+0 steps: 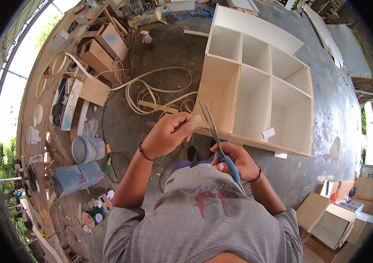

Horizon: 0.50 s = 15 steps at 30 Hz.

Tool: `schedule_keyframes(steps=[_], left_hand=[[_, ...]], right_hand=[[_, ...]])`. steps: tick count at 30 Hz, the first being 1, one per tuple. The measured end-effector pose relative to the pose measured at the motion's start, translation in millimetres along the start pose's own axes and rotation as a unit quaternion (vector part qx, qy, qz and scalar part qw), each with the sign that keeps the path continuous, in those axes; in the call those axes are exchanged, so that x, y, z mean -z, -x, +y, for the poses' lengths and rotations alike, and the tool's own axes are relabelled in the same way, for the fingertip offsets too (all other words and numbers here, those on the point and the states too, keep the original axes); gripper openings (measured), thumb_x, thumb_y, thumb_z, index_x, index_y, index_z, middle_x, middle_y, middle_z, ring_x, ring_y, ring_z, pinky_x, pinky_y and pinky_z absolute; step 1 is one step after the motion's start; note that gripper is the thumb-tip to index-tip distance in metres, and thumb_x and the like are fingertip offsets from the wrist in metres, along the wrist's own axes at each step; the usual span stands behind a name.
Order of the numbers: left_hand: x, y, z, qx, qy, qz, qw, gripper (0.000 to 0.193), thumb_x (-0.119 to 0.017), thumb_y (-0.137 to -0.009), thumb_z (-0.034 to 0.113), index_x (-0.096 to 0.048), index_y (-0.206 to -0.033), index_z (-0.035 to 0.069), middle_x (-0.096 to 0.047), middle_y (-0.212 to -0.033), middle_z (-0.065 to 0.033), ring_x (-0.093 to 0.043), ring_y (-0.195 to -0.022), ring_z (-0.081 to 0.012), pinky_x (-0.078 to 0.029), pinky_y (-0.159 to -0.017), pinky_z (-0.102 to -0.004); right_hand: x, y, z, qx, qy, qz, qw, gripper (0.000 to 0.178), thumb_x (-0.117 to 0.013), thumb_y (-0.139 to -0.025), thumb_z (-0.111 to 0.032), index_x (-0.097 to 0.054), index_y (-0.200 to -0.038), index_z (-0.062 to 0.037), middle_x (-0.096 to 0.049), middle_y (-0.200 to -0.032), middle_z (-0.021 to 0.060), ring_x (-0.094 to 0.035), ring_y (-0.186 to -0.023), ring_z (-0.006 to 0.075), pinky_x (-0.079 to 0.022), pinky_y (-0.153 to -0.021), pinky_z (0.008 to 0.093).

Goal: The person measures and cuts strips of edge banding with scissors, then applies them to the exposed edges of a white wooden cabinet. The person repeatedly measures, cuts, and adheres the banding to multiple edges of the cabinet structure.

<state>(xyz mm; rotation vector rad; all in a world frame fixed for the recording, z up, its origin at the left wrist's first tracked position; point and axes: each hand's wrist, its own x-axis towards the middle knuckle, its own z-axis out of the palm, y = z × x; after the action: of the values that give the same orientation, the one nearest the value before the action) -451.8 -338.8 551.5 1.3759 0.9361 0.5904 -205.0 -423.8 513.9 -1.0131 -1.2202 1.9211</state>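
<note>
The scissors (221, 149) have blue handles and grey metal blades. Just left of the blades, the strip (194, 121) is pale beige. Behind the scissors stands the shelf unit (256, 79) — white inside, with light wood edges. Far left of the scissors, a grey bucket (86, 149) — the floor (169, 48) is dark grey.

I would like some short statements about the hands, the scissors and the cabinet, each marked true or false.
1. The right hand holds scissors with blue handles. True.
2. The left hand is empty. False: it pinches a pale strip of edge banding.
3. The scissor blades are closed. False: they stand open, pointing up.
4. The white cabinet lies on the floor with its open compartments facing up. True.
5. A grey bucket stands on the person's right. False: it is on the left.
</note>
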Motion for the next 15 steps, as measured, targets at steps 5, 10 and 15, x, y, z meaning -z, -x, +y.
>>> schedule_keyframes(steps=[5,10,15], left_hand=[[-11,1,-8,-0.044,-0.002,0.027,0.999,0.015,-0.060,-0.093,0.014,-0.061,-0.090,0.000,-0.052,-0.068,0.0040,-0.041,-0.063,-0.0022,-0.036,-0.054,-0.0219],[-17,3,-7,-0.016,-0.009,0.032,0.999,0.014,-0.062,-0.091,0.013,-0.063,-0.092,-0.001,-0.052,-0.069,0.0035,-0.040,-0.065,-0.0031,-0.036,-0.056,-0.0224],[-14,4,0,-0.031,-0.034,0.014,0.999,0.009,-0.062,-0.092,0.007,-0.064,-0.094,-0.001,-0.051,-0.070,0.0083,-0.039,-0.064,0.0014,-0.032,-0.054,-0.0179]], right_hand=[[-10,1,-9,-0.011,0.046,0.008,0.999,0.051,-0.080,-0.080,-0.025,-0.055,-0.117,0.0012,-0.058,-0.081,-0.0006,-0.053,-0.074,0.0054,-0.044,-0.066,0.0219],[-13,0,-12,-0.028,0.071,0.008,0.997,0.052,-0.079,-0.081,-0.026,-0.054,-0.117,0.0019,-0.058,-0.082,0.0003,-0.053,-0.075,0.0060,-0.044,-0.068,0.0213],[-13,-1,-14,-0.035,0.082,0.017,0.996,0.049,-0.079,-0.081,-0.025,-0.055,-0.115,0.0017,-0.058,-0.081,0.0000,-0.052,-0.074,0.0054,-0.043,-0.067,0.0209]])
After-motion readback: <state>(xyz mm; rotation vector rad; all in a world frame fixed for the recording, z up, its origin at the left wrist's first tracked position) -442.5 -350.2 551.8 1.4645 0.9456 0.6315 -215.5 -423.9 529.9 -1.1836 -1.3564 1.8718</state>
